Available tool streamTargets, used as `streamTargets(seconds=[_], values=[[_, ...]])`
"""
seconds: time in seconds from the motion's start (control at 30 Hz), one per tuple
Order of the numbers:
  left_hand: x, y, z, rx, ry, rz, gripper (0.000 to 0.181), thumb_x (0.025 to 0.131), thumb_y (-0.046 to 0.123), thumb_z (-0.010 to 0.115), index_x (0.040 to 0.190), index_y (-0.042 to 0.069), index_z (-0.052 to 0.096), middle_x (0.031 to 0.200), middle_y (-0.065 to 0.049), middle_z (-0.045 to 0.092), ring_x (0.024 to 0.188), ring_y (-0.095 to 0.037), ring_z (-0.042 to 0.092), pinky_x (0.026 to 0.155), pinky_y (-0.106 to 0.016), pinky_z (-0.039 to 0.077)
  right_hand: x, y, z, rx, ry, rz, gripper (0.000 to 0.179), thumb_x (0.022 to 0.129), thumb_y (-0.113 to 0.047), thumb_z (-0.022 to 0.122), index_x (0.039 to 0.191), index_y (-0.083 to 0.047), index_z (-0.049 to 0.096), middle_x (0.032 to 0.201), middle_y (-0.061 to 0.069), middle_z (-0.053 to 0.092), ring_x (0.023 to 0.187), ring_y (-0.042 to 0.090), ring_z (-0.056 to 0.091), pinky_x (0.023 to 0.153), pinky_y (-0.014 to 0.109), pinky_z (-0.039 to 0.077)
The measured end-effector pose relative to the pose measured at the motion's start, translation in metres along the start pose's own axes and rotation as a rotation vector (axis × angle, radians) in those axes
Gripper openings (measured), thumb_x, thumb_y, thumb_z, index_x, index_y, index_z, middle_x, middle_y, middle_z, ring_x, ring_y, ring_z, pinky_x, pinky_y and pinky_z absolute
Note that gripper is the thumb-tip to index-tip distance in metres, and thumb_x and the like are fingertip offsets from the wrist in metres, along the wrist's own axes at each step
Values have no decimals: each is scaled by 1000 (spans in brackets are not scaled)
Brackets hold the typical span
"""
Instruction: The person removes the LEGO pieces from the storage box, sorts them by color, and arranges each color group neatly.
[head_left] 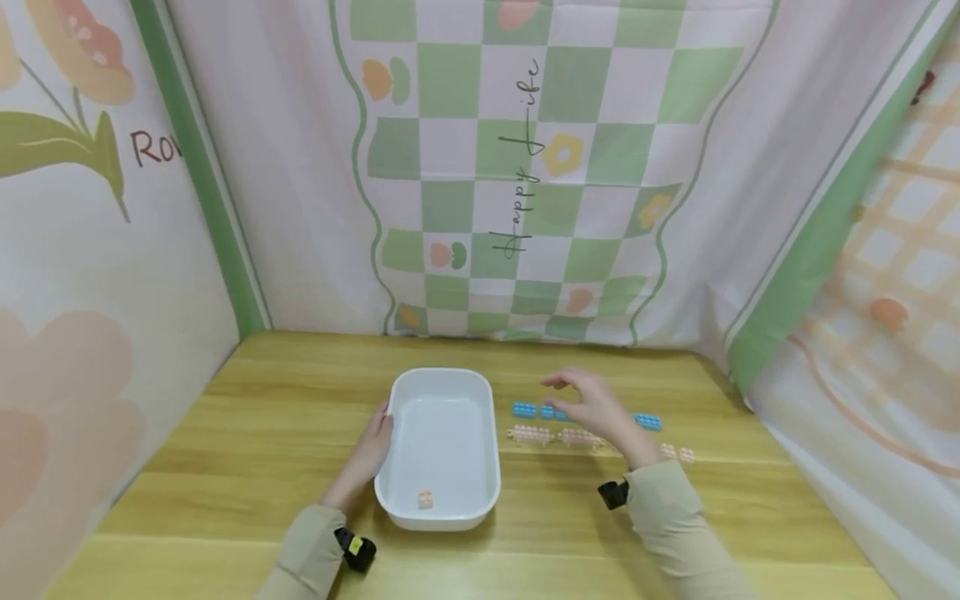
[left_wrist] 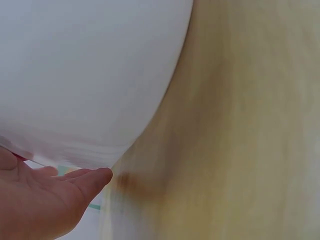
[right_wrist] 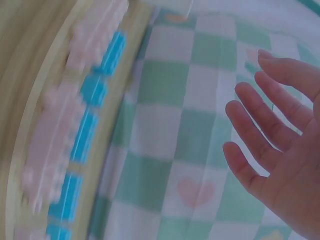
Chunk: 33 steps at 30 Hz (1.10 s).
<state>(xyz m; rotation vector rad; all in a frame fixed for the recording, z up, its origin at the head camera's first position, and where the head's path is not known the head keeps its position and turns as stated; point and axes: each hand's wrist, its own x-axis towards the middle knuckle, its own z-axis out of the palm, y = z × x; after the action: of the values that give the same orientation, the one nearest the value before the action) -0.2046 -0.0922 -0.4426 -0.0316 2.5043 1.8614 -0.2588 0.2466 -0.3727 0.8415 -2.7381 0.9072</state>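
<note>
A white rectangular plastic tray (head_left: pixel 438 442) stands on the table, and my left hand (head_left: pixel 377 442) holds its left rim. In the left wrist view, the fingertips of that hand meet the tray's outer wall (left_wrist: pixel 90 75). One small peach building brick (head_left: pixel 425 499) lies inside the tray near its front. My right hand (head_left: pixel 596 407) is raised over the row of blue building bricks (head_left: pixel 524 409), its fingers spread and relaxed with nothing in them. Pale pink building bricks (head_left: pixel 530 434) form a second row in front of the blue ones. The right hand and wrist cover part of both rows.
Two small peach bricks (head_left: pixel 677 452) lie at the right end of the pink row. The wooden table (head_left: pixel 225 467) reaches back to a green-and-white checked curtain (head_left: pixel 506 208). Printed curtains also hang on the left and right sides.
</note>
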Motion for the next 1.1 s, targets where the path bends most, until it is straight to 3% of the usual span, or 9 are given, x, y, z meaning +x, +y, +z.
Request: streamTargets(seconds=[0.37,0.57,0.77,1.1], values=[[5,-6,1,-12,19,49,50,102,15,26,148,1,16,145,-32,28,128,-48,35,104,-58,33,24,-48,49,88,-126,-202,25,85,-13,68,108,-4,66,106,10,66,97,27,61,85,43,52],[7,-7,2,-13,30,40,50,102,17,27,148,2,18,146,-30,30,129,-46,36,105,-58,32,32,-71,80,84,-264,-304,20,86,-14,67,103,-3,67,100,8,67,94,24,61,82,41,52],[8,-7,4,-6,31,57,49,102,16,27,148,1,19,144,-32,32,128,-47,37,105,-57,32,32,-84,101,78,-383,-329,15,86,-13,66,99,-4,68,97,7,67,92,23,63,83,35,52],[6,-2,0,13,38,53,49,101,14,26,148,1,19,145,-33,29,130,-48,33,106,-58,31,29,-94,118,32,-428,-393,14,83,-15,70,94,-6,71,89,4,69,83,15,64,76,21,51]])
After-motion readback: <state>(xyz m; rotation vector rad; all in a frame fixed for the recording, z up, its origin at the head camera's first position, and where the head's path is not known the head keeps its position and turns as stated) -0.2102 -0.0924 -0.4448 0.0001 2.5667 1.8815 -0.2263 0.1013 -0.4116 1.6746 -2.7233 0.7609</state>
